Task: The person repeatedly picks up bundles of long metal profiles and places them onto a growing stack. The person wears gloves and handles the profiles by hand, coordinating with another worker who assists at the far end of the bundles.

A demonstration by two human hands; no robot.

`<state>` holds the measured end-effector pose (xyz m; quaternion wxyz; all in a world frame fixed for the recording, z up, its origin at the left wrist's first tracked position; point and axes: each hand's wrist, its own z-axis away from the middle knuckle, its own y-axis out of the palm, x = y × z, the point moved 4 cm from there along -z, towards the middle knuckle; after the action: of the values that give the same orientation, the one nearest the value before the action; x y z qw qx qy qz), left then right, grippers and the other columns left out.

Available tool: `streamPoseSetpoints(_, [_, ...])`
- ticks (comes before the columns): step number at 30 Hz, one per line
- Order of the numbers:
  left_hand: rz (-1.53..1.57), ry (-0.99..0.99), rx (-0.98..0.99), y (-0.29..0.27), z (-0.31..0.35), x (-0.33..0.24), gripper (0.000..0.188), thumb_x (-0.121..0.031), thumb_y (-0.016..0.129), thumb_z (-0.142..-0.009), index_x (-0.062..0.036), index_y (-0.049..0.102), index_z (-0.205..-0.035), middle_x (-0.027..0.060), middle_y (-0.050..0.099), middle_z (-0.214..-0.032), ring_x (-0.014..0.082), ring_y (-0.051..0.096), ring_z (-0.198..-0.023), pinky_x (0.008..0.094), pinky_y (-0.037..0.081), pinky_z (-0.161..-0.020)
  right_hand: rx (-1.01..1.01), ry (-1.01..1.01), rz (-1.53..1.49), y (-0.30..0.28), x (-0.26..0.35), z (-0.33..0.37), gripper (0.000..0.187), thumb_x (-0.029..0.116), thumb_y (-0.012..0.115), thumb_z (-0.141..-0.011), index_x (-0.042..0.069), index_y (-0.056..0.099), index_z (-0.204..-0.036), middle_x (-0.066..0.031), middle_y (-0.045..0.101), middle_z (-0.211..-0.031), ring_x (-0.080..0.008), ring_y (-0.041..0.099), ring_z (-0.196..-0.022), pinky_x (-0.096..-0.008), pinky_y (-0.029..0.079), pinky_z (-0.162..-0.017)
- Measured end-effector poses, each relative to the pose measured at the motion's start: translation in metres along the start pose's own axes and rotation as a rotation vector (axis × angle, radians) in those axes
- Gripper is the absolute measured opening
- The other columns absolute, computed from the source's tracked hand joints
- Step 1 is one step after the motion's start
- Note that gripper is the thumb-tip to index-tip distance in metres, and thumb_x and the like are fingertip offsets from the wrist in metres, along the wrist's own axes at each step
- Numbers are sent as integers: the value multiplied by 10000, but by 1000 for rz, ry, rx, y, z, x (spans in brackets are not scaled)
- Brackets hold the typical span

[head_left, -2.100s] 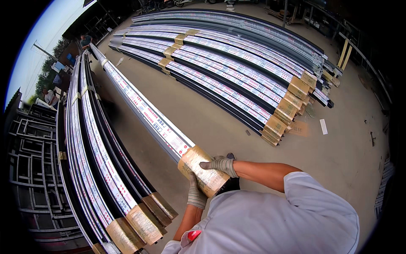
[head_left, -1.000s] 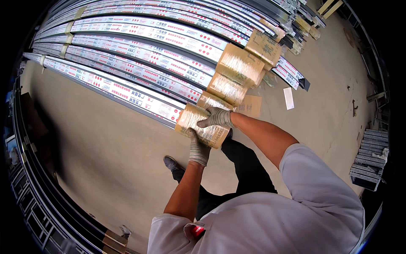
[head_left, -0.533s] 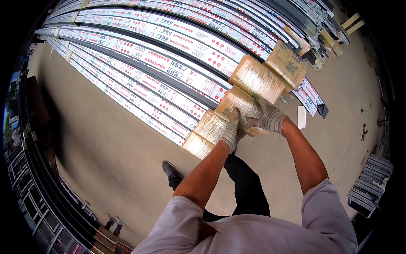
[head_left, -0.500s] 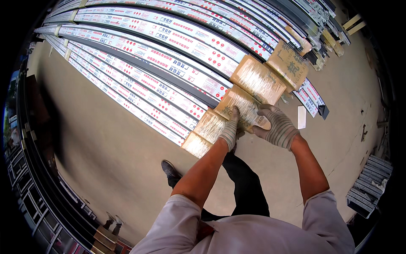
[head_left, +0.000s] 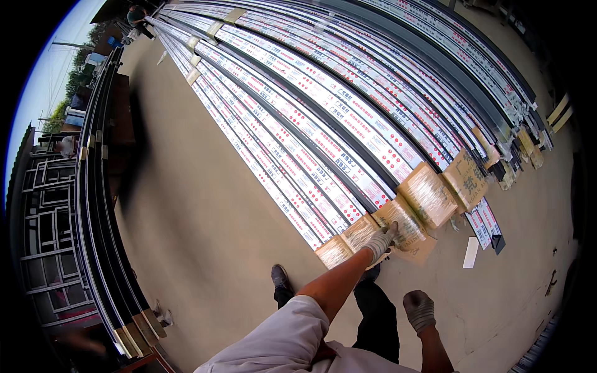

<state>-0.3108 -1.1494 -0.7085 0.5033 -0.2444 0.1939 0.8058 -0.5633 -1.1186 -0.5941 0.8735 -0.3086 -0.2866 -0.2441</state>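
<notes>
Long, film-covered metal profiles (head_left: 311, 143) run in bundles from the far left towards me, their near ends wrapped in brown cardboard and clear film. My left hand (head_left: 380, 241), in a striped grey work glove, is closed on the side of one wrapped bundle end (head_left: 401, 221); some of its fingers are hidden behind the wrap. Below that end a loose cardboard flap (head_left: 418, 253) sticks out. Apart from the bundles, over the floor in front of my body, my gloved right hand (head_left: 420, 311) is curled into a fist, and nothing shows in it.
More profiles (head_left: 460, 56) lie at the right back. Short profile ends (head_left: 486, 225) and a white strip (head_left: 471, 252) are on the floor to the right. Dark long bars (head_left: 102, 205) and metal frames (head_left: 53, 236) stand at the left. A person (head_left: 138, 17) is far off.
My right hand has let go of the wrapped end and drawn back towards my body. My left hand stays at the bundle. The view has swung to the left, and a cardboard flap now shows.
</notes>
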Motion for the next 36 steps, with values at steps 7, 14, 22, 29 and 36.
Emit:
streamPoseSetpoints(7, [-132,-94,28,-69,125,58,696,-634,530,-938,-13,601,-1246,85,673,-1051,184,647,-925,355,535,-816,4,-24,109,20,26,23,297,274,673,-889,-15,712,-942,-165,735,-886,-264,704,-816,-361,543,-806])
streamPoseSetpoints(14, [-334,-167,-232,-225,240,171,664,-604,516,-926,22,684,-1071,103,687,-862,206,647,-730,377,521,-692,-96,-5,-61,55,30,44,289,251,652,-893,-34,700,-880,-107,696,-764,-188,651,-685,-317,522,-673])
streamPoseSetpoints(22, [-129,-125,-409,-407,338,234,643,-558,534,-947,10,628,-1235,125,717,-988,204,667,-810,370,525,-725,47,13,-187,189,99,106,236,203,616,-928,-20,669,-871,-63,634,-681,-143,596,-577,-299,481,-529])
streamPoseSetpoints(29, [96,-101,-457,-505,442,239,609,-482,569,-962,-11,512,-1345,141,707,-1111,261,707,-955,394,562,-783,201,-58,-46,323,160,159,284,254,640,-903,-19,718,-914,-39,643,-704,-110,572,-600,-278,481,-592])
streamPoseSetpoints(36, [382,-67,-648,-565,535,293,555,-419,589,-959,-14,518,-1331,108,705,-1013,223,707,-846,364,552,-701,270,-281,343,361,249,179,491,428,606,-869,0,713,-1085,-211,724,-1026,-316,692,-1001,-380,509,-913])
